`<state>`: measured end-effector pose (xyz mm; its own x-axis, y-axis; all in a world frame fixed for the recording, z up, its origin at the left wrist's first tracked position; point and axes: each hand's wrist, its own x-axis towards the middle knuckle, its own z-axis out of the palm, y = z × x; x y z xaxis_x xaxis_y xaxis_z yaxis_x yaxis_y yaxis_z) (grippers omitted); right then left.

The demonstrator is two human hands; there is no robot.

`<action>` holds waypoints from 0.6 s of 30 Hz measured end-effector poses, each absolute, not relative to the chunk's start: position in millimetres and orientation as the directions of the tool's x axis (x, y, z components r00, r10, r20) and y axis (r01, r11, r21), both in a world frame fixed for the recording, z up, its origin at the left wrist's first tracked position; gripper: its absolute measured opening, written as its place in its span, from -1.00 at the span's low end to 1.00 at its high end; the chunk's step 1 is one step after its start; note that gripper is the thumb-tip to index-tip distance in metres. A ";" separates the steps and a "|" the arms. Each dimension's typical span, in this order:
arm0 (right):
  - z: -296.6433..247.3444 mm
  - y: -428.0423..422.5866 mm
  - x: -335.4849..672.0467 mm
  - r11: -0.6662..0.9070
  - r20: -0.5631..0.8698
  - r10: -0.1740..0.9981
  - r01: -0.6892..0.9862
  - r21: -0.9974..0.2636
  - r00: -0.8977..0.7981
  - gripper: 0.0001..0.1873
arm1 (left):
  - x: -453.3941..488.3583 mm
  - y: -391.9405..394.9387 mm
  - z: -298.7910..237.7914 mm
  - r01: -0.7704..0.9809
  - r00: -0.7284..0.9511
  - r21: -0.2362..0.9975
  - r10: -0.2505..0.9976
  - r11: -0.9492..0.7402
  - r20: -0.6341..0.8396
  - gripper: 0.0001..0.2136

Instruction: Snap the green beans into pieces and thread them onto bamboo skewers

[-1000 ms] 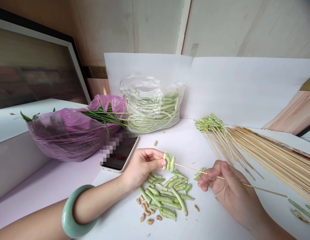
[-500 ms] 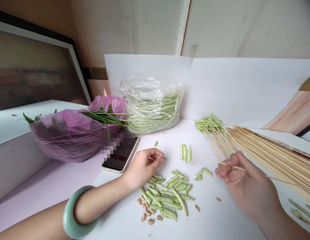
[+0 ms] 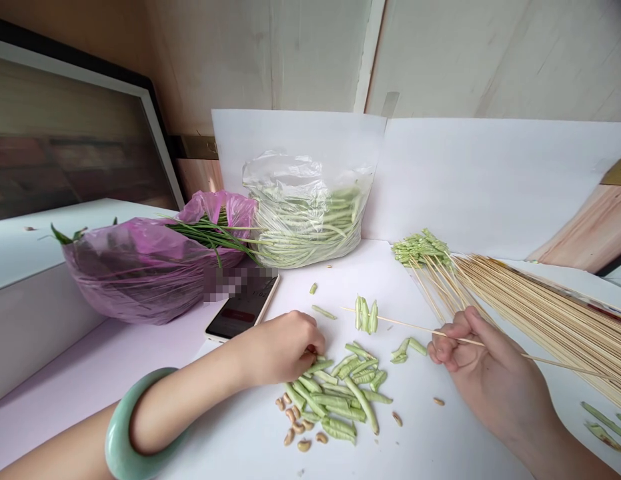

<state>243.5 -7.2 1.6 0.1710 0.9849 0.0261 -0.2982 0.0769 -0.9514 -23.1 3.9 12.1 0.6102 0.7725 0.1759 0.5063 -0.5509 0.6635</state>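
My right hand (image 3: 483, 370) is closed on a thin bamboo skewer (image 3: 405, 325) that points left, with three green bean pieces (image 3: 365, 314) threaded near its tip. My left hand (image 3: 283, 347), a jade bangle (image 3: 121, 427) on its forearm, is curled with its fingertips down on the near edge of a pile of cut bean pieces (image 3: 340, 390) on the white table. What its fingers hold, if anything, is hidden. Loose brown beans (image 3: 296, 427) lie beside the pile.
A phone (image 3: 243, 308) lies left of my left hand. Behind it are a purple bag of chives (image 3: 140, 263) and a clear bag of long beans (image 3: 305, 217). Bare skewers (image 3: 540, 307) and several loaded skewers (image 3: 420, 248) fill the right side. White card (image 3: 490, 180) stands at the back.
My left hand let go of the skewer tip and dropped to the bean pile. My right hand drew the skewer with its three pieces to the right and slightly up.
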 end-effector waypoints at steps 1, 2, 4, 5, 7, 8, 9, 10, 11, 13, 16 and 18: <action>1.5 -7.0 243.3 0.076 0.024 0.985 -0.300 -0.951 0.173 -0.66 | -22.6 4.3 12.6 0.513 0.642 0.637 0.750 -0.575 0.161 -0.77; 1.6 -6.7 242.8 0.078 0.025 0.984 -0.302 -0.950 0.175 -0.67 | -21.8 4.8 12.6 0.522 0.662 0.610 0.734 -0.597 0.152 -0.74; 2.4 -6.4 241.4 0.087 0.032 0.983 -0.303 -0.949 0.181 -0.68 | -19.7 6.3 11.2 0.546 0.648 0.583 0.744 -0.602 0.162 -0.72; 3.2 -6.6 240.7 0.090 0.036 0.983 -0.299 -0.950 0.182 -0.68 | -18.5 7.1 9.7 0.555 0.613 0.595 0.769 -0.582 0.181 -0.73; 5.2 -7.6 239.3 0.099 0.050 0.983 -0.281 -0.955 0.176 -0.67 | -16.1 9.0 5.6 0.539 0.505 0.670 0.833 -0.510 0.227 -0.79; 6.2 -8.3 238.8 0.109 0.065 0.983 -0.267 -0.957 0.169 -0.67 | -14.9 10.0 3.4 0.509 0.440 0.727 0.865 -0.461 0.241 -0.83; 7.3 -9.2 238.3 0.123 0.084 0.984 -0.251 -0.960 0.158 -0.66 | -13.7 11.0 1.4 0.460 0.373 0.790 0.895 -0.406 0.242 -0.88; 8.2 -10.0 237.9 0.137 0.105 0.984 -0.234 -0.963 0.144 -0.66 | -12.6 12.0 -0.3 0.389 0.314 0.854 0.921 -0.345 0.230 -0.94; 8.8 -10.8 237.5 0.152 0.125 0.983 -0.219 -0.964 0.132 -0.65 | -11.4 12.8 -1.6 0.297 0.267 0.912 0.942 -0.281 0.203 -0.96; 9.3 -11.9 236.9 0.170 0.150 0.983 -0.199 -0.965 0.108 -0.64 | -9.1 13.8 -3.0 0.079 0.221 0.986 0.967 -0.147 0.127 -0.86; 7.6 -12.3 237.1 0.162 0.145 0.985 -0.206 -0.965 0.096 -0.63 | -6.3 13.5 -3.5 -0.181 0.228 0.983 0.973 0.019 0.023 -0.77; 5.4 -12.0 238.3 0.149 0.132 0.987 -0.219 -0.964 0.092 -0.62 | -5.2 12.4 -3.9 -0.267 0.243 0.959 0.970 0.091 -0.024 -0.75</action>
